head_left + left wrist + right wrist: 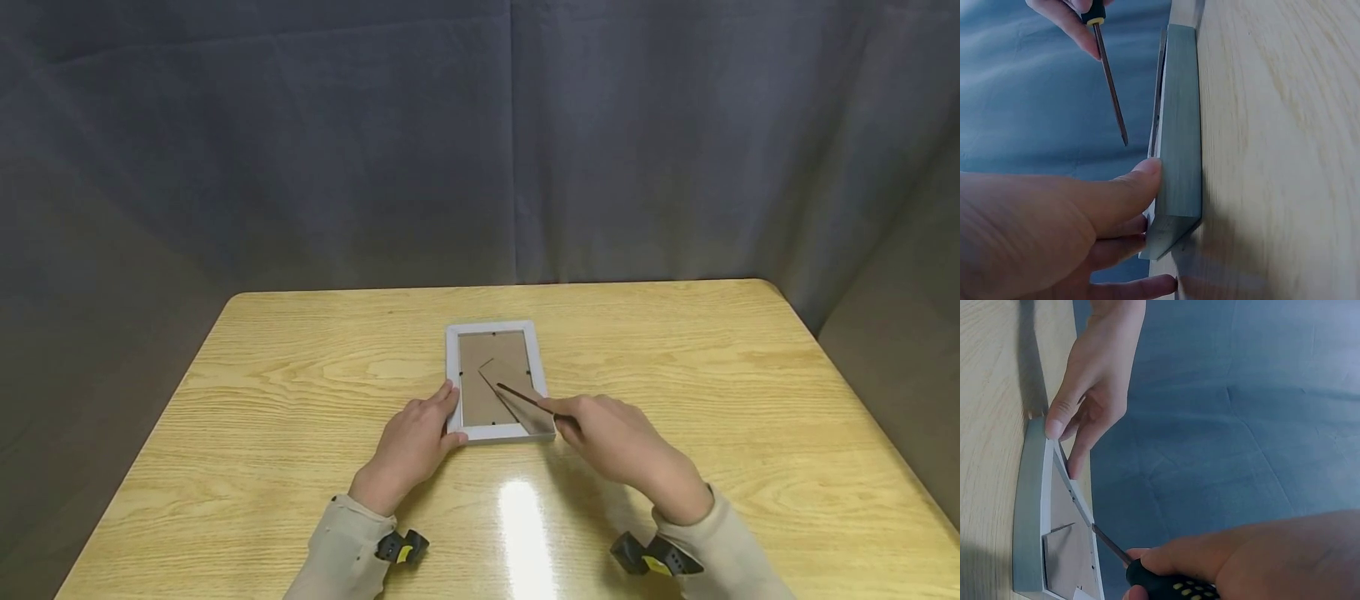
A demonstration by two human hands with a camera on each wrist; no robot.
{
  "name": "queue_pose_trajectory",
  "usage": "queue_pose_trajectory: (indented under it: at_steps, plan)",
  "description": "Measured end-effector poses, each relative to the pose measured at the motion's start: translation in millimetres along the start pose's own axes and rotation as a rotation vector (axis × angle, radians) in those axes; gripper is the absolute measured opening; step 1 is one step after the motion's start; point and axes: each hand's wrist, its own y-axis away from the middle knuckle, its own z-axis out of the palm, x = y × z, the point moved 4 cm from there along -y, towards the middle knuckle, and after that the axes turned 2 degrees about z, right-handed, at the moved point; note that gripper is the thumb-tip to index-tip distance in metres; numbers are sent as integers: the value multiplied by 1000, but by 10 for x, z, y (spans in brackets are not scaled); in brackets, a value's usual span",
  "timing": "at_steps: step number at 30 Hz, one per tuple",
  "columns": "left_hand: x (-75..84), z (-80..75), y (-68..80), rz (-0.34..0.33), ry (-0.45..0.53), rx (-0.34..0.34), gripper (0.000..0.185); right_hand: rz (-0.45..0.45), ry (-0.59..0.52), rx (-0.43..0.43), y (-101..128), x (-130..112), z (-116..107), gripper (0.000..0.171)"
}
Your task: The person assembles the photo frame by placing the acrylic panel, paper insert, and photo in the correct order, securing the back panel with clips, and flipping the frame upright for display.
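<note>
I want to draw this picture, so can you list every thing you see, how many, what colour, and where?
picture frame: one, white, face down at the middle of the table, brown backing board up.
easel stand: one, brown, on the frame's back, lifted a little.
screwdriver: one, dark shaft, black and yellow handle, tip over the frame's back.
table: one, light wood, under everything.
curtain: grey, behind the table.
left hand: one, fingers touching the frame's left edge.
right hand: one, gripping the screwdriver.

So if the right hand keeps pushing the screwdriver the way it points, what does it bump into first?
Probably the brown back board of the picture frame; the screwdriver tip in the right hand aims there, though depth is unclear.
</note>
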Motion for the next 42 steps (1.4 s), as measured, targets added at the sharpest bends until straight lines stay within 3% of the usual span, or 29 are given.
queue_pose_trajectory:
  at_steps: [29, 42]
  plan:
    - [37, -10, 3, 20, -5, -16, 66, 46, -91, 51, -110, 150, 7, 39]
    - [55, -1, 0, 20, -18, -12, 66, 95, -106, 149, -176, 246, -10, 49]
